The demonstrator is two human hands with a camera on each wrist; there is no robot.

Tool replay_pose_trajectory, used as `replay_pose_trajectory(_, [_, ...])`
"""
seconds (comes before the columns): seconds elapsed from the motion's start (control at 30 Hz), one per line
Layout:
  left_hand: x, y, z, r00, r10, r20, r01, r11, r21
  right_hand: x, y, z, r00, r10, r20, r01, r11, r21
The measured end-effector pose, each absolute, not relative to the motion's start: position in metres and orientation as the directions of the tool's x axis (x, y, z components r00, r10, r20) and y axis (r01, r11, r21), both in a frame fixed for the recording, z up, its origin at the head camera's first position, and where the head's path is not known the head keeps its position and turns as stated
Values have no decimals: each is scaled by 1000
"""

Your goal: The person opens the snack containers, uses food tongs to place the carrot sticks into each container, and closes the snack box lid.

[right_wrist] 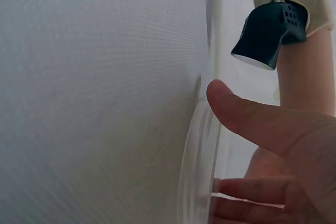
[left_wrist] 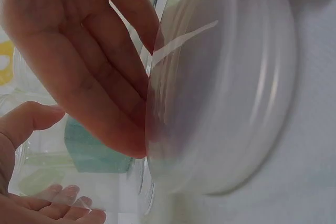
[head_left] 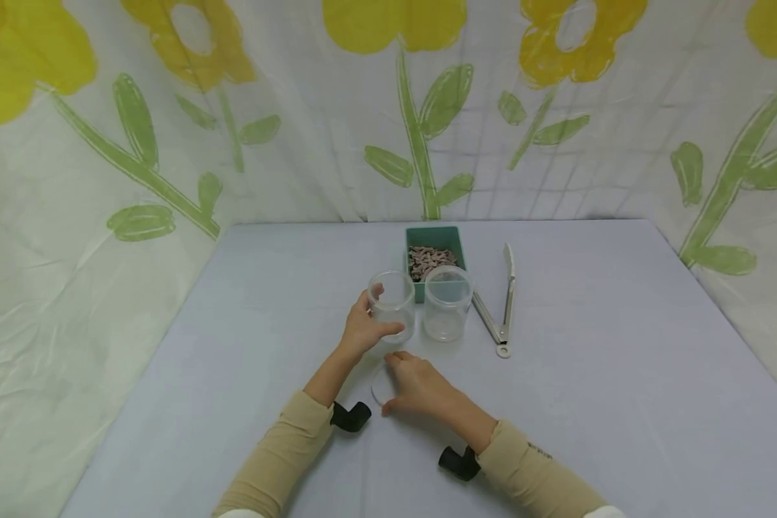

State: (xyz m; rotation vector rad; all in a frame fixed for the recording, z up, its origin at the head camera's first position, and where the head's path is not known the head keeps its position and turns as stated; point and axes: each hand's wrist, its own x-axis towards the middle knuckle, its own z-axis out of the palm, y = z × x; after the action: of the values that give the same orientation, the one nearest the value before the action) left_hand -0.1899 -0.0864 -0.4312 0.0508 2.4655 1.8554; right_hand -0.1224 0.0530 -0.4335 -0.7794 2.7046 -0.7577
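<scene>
My left hand [head_left: 361, 327] holds a clear plastic jar [head_left: 391, 316] by its side, thumb in front and fingers around the back. The jar is upright and its top is open. Closer to me, my right hand [head_left: 421, 385] spans a round clear lid [head_left: 382, 388], thumb on the near edge and fingers on the far edge. In the left wrist view the lid [left_wrist: 226, 93] looms large, with the right hand's fingers [left_wrist: 105, 72] against its rim. The right wrist view shows the right thumb [right_wrist: 236, 111] at the edge. Whether the lid touches the table is unclear.
A second clear open jar [head_left: 447, 313] stands right of the held one. Behind them is a green tray [head_left: 434, 236] of small brown pieces. Metal tongs [head_left: 506, 309] lie spread to the right on the white table [head_left: 589, 374]. A flowered curtain [head_left: 311, 144] hangs behind.
</scene>
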Motion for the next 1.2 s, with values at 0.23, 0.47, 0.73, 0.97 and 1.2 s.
replay_pose_trajectory(0.23, [-191,-87,-433,-998,59,-6,11,283,959,-126,72,-405,-826,-563,19,-473,674,-568])
replay_pose_trajectory(0.47, [-194,-86,-430,-999,51,-18,-2,310,951,-152,113,-364,-896,-197,398,-426,635,-645])
replay_pose_trajectory(0.73, [-194,-85,-431,-998,60,-30,-8,338,941,-178,140,-371,-994,-107,19,-86,666,-741])
replay_pose_trajectory(0.97, [-194,-85,-431,-997,68,-35,-9,344,939,-181,140,-383,-997,-71,37,-72,599,-798])
replay_pose_trajectory(1.2, [-194,-87,-430,-995,53,-87,-59,404,913,-178,143,-382,-998,-44,47,-63,550,-833])
